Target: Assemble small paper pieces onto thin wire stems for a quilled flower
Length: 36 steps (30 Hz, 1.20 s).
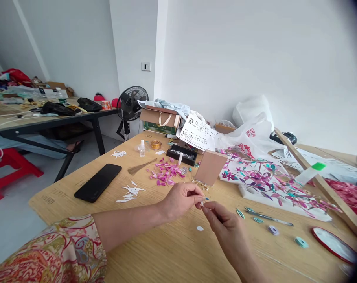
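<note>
Over the middle of the wooden table, my left hand [181, 199] and my right hand [225, 223] meet fingertip to fingertip. Both are closed in a pinch on a small white piece [202, 203], mostly covered by the fingers. A white disc [199, 228] lies below them on the tabletop. Beyond my left hand is a heap of pink petals [166, 171], and white pointed paper strips [131, 192] lie left of it. To the right of my right hand are green-edged leaf shapes [240, 213], tweezers [269, 217], a lilac spool [273, 230] and a teal spool [301, 241].
A black phone [98, 182] lies at the left. Behind the petals stand a small dropper bottle [142, 148], a black tray [182, 154] and a brown block [210, 168]. Pink flower sprays [264, 177] and a wooden bar [337, 204] occupy the right. A fan [133, 103] stands behind.
</note>
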Each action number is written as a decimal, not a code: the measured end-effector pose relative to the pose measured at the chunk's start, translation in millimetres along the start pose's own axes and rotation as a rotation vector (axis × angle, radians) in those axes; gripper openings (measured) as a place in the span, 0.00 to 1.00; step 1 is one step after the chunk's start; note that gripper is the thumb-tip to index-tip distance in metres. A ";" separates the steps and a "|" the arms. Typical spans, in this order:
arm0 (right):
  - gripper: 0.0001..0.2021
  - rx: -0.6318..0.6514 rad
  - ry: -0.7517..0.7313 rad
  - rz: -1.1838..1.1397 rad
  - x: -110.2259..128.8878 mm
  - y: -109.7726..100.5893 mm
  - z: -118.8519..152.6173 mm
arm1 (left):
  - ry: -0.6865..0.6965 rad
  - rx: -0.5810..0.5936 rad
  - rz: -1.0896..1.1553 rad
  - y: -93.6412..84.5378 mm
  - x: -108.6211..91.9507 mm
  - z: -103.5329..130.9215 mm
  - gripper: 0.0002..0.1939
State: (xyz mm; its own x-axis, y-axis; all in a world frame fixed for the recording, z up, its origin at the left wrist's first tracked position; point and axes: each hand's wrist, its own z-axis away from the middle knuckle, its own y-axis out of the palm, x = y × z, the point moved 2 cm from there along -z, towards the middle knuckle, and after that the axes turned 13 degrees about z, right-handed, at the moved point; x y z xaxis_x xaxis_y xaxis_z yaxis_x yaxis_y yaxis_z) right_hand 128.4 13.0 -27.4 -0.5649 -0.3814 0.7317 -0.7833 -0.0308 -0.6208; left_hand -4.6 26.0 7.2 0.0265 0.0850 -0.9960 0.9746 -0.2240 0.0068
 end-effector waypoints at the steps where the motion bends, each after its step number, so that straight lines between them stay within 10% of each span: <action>1: 0.12 -0.014 -0.041 0.121 3.9 -2.5 1.7 | 0.037 0.008 -0.070 -0.3 -1.1 -0.5 0.05; 8: 0.11 0.080 -0.291 0.568 19.6 -31.3 -7.2 | 0.096 0.203 -0.310 -0.2 -6.6 -0.1 0.07; 16: 0.11 0.319 0.043 -0.361 -4.2 -23.9 -24.5 | -0.144 0.198 0.148 -0.2 0.1 2.3 0.07; 25: 0.10 0.178 0.267 -0.994 1.9 14.5 -16.2 | -0.024 -0.089 0.161 -1.3 1.3 3.4 0.09; 36: 0.13 -0.077 0.394 -0.891 -1.6 28.0 -13.0 | -0.034 -0.095 0.100 -5.9 16.4 -1.6 0.07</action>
State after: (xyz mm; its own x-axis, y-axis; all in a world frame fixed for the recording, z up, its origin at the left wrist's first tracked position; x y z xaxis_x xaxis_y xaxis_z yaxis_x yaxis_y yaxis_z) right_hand 104.0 24.7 -42.3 0.2072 0.0890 0.9742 -0.9722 -0.0923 0.2152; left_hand -9.5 30.3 -9.1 0.1189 0.0335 -0.9923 0.9841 -0.1365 0.1133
